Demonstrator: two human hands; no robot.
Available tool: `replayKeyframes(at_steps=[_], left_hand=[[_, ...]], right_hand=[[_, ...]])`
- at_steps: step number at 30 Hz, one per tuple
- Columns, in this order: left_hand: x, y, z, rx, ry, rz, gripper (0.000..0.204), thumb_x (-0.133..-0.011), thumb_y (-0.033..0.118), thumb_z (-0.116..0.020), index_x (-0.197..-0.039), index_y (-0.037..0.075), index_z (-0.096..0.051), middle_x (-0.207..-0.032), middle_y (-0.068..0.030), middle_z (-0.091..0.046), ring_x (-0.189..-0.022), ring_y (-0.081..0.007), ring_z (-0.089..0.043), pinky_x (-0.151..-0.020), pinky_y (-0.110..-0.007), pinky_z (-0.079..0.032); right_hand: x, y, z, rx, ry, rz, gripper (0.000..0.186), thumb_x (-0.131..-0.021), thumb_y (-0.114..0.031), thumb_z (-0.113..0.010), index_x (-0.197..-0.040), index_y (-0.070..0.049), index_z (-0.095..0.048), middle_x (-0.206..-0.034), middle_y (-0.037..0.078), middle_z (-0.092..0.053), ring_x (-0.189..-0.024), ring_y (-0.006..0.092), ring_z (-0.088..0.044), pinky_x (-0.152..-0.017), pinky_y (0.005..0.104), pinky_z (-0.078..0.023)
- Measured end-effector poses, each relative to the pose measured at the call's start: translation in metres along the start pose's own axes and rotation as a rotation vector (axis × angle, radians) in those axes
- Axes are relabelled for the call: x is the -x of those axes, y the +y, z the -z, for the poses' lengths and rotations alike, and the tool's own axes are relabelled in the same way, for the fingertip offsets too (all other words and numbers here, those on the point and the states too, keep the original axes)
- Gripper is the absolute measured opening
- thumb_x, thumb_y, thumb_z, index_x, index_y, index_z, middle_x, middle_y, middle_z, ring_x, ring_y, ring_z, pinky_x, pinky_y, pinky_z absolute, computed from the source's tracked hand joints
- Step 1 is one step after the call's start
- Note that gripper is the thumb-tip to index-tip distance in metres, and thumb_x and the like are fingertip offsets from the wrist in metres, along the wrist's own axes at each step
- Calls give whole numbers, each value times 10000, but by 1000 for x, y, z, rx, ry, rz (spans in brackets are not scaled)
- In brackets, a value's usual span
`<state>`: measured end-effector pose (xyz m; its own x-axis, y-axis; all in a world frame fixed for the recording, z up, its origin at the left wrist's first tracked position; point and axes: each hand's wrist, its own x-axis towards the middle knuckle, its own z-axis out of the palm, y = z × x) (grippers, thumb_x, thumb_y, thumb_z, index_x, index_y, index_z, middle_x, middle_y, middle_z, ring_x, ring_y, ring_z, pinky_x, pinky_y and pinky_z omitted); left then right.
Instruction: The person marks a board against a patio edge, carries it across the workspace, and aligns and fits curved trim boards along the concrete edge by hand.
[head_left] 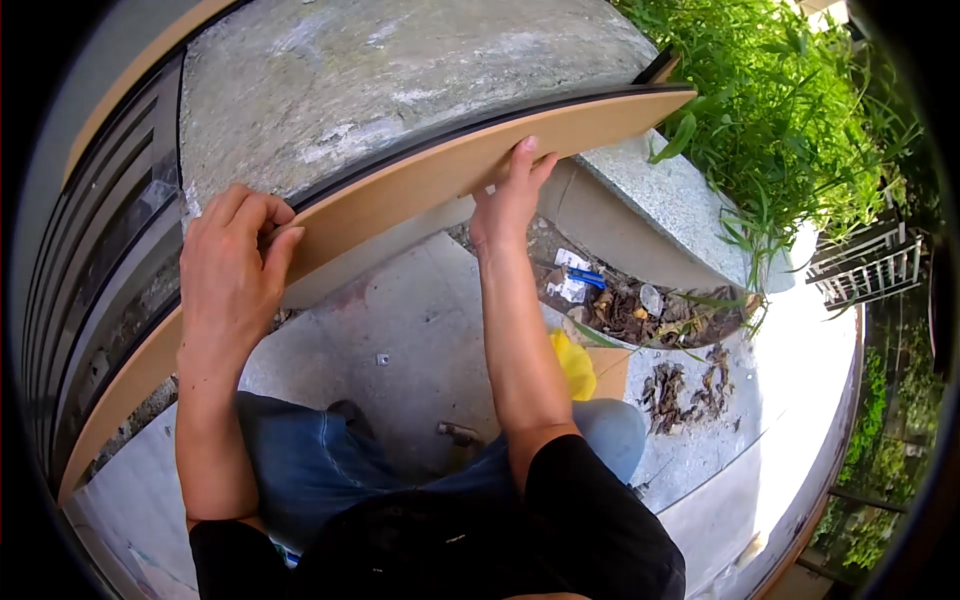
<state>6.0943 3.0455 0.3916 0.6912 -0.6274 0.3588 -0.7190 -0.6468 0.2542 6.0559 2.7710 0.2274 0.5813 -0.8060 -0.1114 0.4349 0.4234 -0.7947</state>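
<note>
A long tan board (400, 195) with a black strip along its upper edge runs from the lower left to the upper right, along the front of a rough concrete ledge (400, 65). My left hand (232, 265) is closed over the board's upper edge, with the fingers curled behind it and the thumb towards me. Farther right, my right hand (508, 205) grips the lower edge, with fingertips against the tan face. The backs of my hands hide part of each grip. Behind the board's far right end, a short dark piece (657, 65) sticks up.
Leafy green plants (770, 110) crowd the right end of the ledge. A blue utility knife (586, 278) lies near dry leaves (660, 320) in a curved recess. Beside my knee is something yellow (572, 365). Dark slatted panels (110, 190) stand at left, and a white metal rack (870, 265) at right.
</note>
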Motion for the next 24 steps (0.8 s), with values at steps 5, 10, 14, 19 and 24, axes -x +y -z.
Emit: replayKeyframes(at_steps=[5, 10, 14, 19, 24], left_hand=[[0, -2, 1, 1, -19, 6, 135, -888, 97, -762, -942, 19, -667, -902, -117, -624, -830, -310, -631, -778, -410, -504], [-1, -1, 2, 5, -16, 4, 130, -890, 99, -762, -943, 23, -671, -904, -115, -625, -830, -308, -630, -780, -411, -505], [2, -1, 1, 19, -29, 55, 124, -895, 145, -761, -928, 57, -680, -891, -82, -614, -903, -304, -620, -828, -426, -467], [1, -2, -2, 4, -7, -4, 146, -883, 116, -779, -947, 31, -679, -895, -99, -635, -839, -299, -638, -790, -407, -508], [0, -5, 2, 14, -42, 62, 144, -881, 158, -791, -941, 61, -703, -908, -86, -653, -917, -307, -658, -820, -441, -509]], right_hand=[[-2, 4, 1, 9, -6, 20, 1029, -1024, -615, -623, -1708, -311, 83, -1767, 107, -105, -1597, 381, -188, -1180, 733, -261], [-3, 5, 2, 1, -7, 22, 1029, -1024, -619, -619, -1707, -311, 86, -1766, 111, -103, -1598, 383, -179, -1176, 740, -260], [0, 5, -1, 14, -3, 7, 1044, -1018, -627, -622, -1706, -306, 95, -1769, 103, -99, -1603, 372, -167, -1189, 738, -240], [2, -4, 0, 30, 27, -20, 1109, -991, -653, -647, -1704, -300, 126, -1773, 85, -88, -1612, 365, -146, -1214, 720, -205], [4, -8, -6, 47, 16, -32, 1127, -972, -666, -667, -1705, -305, 110, -1766, 87, -111, -1604, 356, -182, -1203, 703, -251]])
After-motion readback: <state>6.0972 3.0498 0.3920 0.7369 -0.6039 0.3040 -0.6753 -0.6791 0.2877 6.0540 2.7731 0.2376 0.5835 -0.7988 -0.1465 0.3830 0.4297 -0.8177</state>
